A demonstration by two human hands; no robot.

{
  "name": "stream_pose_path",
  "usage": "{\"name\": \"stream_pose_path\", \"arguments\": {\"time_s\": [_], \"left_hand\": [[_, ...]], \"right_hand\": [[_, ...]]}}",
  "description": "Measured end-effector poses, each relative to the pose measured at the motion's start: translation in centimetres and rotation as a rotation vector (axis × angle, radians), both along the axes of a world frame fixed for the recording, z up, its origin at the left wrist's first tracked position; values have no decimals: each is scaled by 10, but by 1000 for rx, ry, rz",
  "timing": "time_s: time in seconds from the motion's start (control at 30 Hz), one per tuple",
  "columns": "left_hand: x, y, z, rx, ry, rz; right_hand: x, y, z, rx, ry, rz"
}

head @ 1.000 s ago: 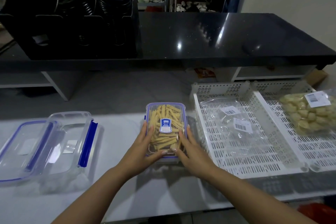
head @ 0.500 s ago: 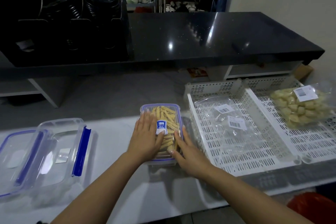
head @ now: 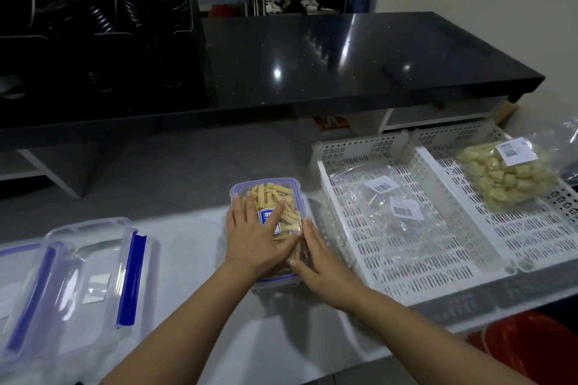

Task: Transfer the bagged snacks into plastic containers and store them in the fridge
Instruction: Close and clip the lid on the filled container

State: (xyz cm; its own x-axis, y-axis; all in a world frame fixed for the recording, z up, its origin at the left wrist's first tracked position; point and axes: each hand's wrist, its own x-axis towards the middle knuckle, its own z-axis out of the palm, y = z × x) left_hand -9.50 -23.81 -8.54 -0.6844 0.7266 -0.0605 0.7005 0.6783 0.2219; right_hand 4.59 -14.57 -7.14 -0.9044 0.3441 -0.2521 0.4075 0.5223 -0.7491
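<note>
Head view: we see one clear blue-rimmed rectangular plastic container [head: 275,194] of yellow snack sticks, long axis pointing away; left hand [head: 255,233] flat on lid, fingers spread; right hand [head: 322,262] fingers straight along its right side.

Clear rectangular plastic container [head: 283,194] with blue-trimmed lid: closed, upright on the white counter, filled with yellow stick snacks [head: 278,192]; blue label on lid. Located just left of the white perforated tray. Second clear container [head: 90,266] with blue side clasp: at far left of counter, well apart from the first. 2 flat clear bags [head: 387,206] with barcode labels: lying in the left tray compartment. 1 sealed clear bag of pale snack pieces [head: 506,176]: lying in the right tray compartment, barcode label facing up.
</note>
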Motion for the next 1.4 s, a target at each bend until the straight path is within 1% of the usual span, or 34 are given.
{"name": "stream_pose_path", "arguments": {"time_s": [0.1, 0.2, 0.27, 0.37, 0.57, 0.63, 0.73, 0.9, 1.03, 1.17, 1.33, 1.4], "left_hand": [[-1, 2, -2, 6, 11, 8], [-1, 2, -2, 55, 40, 12], [-1, 2, -1, 28, 43, 4], [0, 1, -1, 12, 36, 4], [1, 1, 0, -3, 43, 8], [1, 1, -1, -4, 41, 6], [1, 1, -2, -6, 27, 5], [2, 1, -1, 15, 14, 14], [1, 1, -2, 4, 20, 12], [0, 0, -1, -1, 29, 10], [2, 0, -1, 3, 21, 8], [1, 0, -2, 3, 22, 9]], "right_hand": [[0, 4, -3, -96, 39, -46], [1, 10, -1, -171, 92, -122], [-1, 10, -3, -211, 124, -239], [-7, 8, -8, -358, 136, -466], [-26, 15, -18, -601, 110, -707], [-30, 15, -16, -715, 92, -763], [-29, 15, -13, -790, 113, -773], [-26, 13, -19, -721, 173, -765], [-24, 8, -15, -563, 230, -756], [-20, -1, -10, -408, 287, -648], [-14, -11, -11, -250, 268, -606], [-12, -12, -10, -254, 245, -606]]}}
